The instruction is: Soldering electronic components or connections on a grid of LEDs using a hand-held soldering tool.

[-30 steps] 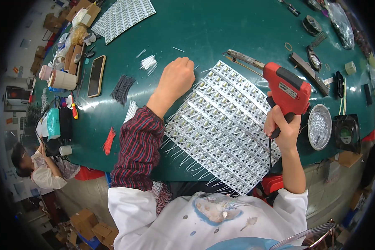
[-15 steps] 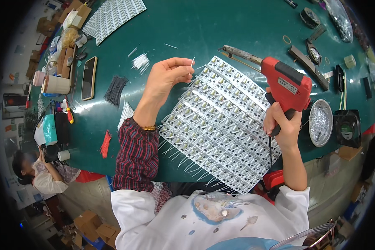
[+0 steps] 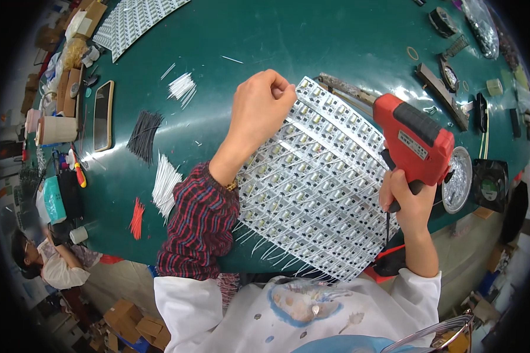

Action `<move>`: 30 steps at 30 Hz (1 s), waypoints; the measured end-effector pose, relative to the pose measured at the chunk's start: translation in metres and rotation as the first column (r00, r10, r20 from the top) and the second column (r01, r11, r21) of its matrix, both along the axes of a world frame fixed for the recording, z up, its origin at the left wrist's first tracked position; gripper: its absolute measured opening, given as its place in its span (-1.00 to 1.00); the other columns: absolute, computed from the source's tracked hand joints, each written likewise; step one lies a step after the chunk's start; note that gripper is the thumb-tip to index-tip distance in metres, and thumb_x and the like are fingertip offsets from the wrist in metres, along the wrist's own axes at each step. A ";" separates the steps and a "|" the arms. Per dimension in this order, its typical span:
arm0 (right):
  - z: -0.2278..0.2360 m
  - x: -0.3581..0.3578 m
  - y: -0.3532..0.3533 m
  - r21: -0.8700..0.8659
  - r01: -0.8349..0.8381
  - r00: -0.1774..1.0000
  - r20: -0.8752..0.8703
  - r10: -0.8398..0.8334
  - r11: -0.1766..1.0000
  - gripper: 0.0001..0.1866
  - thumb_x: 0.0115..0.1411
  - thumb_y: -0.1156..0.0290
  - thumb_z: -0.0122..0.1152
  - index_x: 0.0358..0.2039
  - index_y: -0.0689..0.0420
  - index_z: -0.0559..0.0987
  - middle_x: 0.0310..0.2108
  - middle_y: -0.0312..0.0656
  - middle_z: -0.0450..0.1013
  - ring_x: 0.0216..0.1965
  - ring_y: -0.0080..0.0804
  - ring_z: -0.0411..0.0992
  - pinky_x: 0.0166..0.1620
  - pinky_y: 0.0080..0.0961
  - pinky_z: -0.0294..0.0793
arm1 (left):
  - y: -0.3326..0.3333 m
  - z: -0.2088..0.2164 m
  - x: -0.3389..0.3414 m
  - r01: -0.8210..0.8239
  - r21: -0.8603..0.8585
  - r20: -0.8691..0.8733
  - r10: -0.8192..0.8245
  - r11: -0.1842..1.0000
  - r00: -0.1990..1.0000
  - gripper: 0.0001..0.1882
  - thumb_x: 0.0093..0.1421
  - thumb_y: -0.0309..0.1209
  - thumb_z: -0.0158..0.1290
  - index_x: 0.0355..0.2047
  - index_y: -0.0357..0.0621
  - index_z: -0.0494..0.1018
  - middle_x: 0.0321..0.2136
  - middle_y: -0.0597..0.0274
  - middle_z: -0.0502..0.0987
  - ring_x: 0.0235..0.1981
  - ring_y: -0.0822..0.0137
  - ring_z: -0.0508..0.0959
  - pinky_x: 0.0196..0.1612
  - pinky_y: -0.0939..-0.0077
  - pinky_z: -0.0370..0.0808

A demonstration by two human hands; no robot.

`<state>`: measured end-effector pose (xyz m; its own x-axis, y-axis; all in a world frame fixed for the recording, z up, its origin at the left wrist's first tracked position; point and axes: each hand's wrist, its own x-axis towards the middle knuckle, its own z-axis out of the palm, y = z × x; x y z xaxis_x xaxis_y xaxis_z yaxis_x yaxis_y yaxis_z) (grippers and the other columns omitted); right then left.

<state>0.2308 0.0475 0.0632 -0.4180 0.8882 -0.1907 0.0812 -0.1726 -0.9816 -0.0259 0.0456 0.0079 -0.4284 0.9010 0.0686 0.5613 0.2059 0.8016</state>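
My right hand (image 3: pixel 413 200) is wrapped round the handle of a red soldering gun (image 3: pixel 415 138). The long metal nose of the gun reaches left over the far edge of a white LED circuit board panel (image 3: pixel 335 176). Rows of small components and many thin white wires cover the panel. At its far left corner my left hand (image 3: pixel 262 106) is closed in a pinch, fingertips turned down near the edge. The white wire it pinched half a second ago is hidden behind the fingers now. The gun's tip stands just right of that corner, partly hard to make out.
Left of my arm lie bundles of white wires (image 3: pixel 166 183), black wires (image 3: pixel 145 136) and red wires (image 3: pixel 137 219). A phone (image 3: pixel 103 116) lies beyond them. Another panel (image 3: pixel 135 23) is at the far left. A metal bowl (image 3: pixel 457 179) stands on the right. A person (image 3: pixel 62 259) sits at the left.
My left hand has moved right to the panel's corner and turned its back upward, hiding the white wire. The soldering gun has shifted slightly right and nearer. The whole view has shifted a little.
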 end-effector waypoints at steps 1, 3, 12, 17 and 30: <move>-0.002 0.000 -0.001 0.001 0.002 1.000 -0.002 -0.002 1.000 -0.79 0.14 0.41 0.14 -0.38 0.31 0.40 -0.69 -0.27 0.32 -0.75 -0.58 0.29 -0.69 -0.65 0.24 | -0.001 -0.002 -0.001 -0.004 0.003 -0.003 0.004 1.000 1.000 -0.81 0.01 -0.39 0.12 -0.52 -0.31 0.48 -0.70 0.36 0.42 -0.65 0.58 0.32 -0.57 0.64 0.27; -0.006 0.001 -0.004 0.005 0.016 1.000 -0.003 -0.016 1.000 -0.79 0.15 0.41 0.13 -0.36 0.31 0.38 -0.69 -0.26 0.32 -0.75 -0.57 0.29 -0.68 -0.64 0.25 | 0.000 -0.006 -0.001 -0.003 0.012 -0.005 0.003 1.000 1.000 -0.81 -0.01 -0.39 0.12 -0.54 -0.31 0.48 -0.71 0.37 0.40 -0.66 0.59 0.31 -0.58 0.65 0.26; -0.025 0.001 -0.005 0.101 -0.081 0.996 -0.023 0.084 0.992 -0.57 0.21 0.21 0.04 -0.21 0.41 0.29 -0.77 -0.23 0.26 -0.79 -0.54 0.22 -0.70 -0.63 0.21 | -0.001 -0.001 -0.005 0.025 -0.063 0.042 -0.022 0.998 0.999 -0.85 -0.07 -0.44 0.13 -0.58 -0.31 0.47 -0.74 0.39 0.37 -0.68 0.62 0.28 -0.61 0.68 0.22; -0.029 0.001 -0.008 0.025 -0.026 0.993 -0.113 0.028 0.999 -0.74 0.19 0.34 0.09 -0.45 0.29 0.35 -0.71 -0.23 0.30 -0.73 -0.54 0.26 -0.67 -0.62 0.23 | 0.000 0.002 -0.007 0.034 -0.086 0.056 -0.029 0.996 0.998 -0.85 -0.09 -0.44 0.14 -0.59 -0.30 0.47 -0.74 0.38 0.38 -0.67 0.62 0.28 -0.60 0.67 0.23; -0.034 0.006 -0.008 0.044 -0.099 0.995 -0.001 0.099 0.994 -0.46 0.17 0.09 0.07 -0.13 0.38 0.28 -0.77 -0.24 0.23 -0.79 -0.52 0.20 -0.69 -0.60 0.19 | 0.001 0.000 -0.008 0.032 -0.086 0.041 -0.029 0.996 0.999 -0.86 -0.10 -0.44 0.14 -0.59 -0.29 0.47 -0.73 0.40 0.39 -0.67 0.63 0.29 -0.59 0.68 0.23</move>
<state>0.2367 0.0391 0.0287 -0.5044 0.8502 -0.1509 0.0930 -0.1202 -0.9884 -0.0338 0.0464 0.0080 -0.4015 0.9154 -0.0271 0.5367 0.2592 0.8030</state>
